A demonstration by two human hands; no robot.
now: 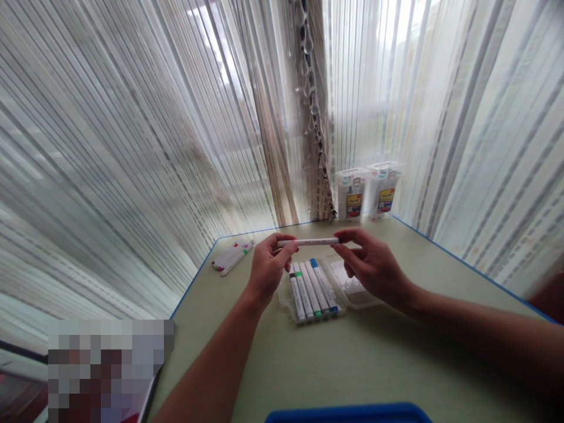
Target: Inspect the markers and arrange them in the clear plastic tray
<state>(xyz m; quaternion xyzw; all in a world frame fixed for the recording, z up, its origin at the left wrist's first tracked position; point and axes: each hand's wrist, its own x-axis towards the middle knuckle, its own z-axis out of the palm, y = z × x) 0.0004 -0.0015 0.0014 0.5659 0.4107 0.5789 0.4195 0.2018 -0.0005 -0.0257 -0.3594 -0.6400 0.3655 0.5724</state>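
A white marker (311, 241) is held level between my two hands, above an open plastic case. My left hand (272, 264) pinches its left end between thumb and fingers. The dark right end sits in the fingertips of my right hand (370, 258). Below, the clear case (301, 321) lies open on the table, with several white markers (308, 291) side by side in it, tipped in black, green and blue. Its lid (352, 288) is folded out to the right, partly hidden by my right hand.
Loose markers (231, 257) lie in a small pile at the left of the table (352, 364). Two upright clear cases (351, 197) with yellow labels stand at the back. A blue object's edge (348, 413) shows at the front. String curtains (167, 147) hang behind the blue-edged table.
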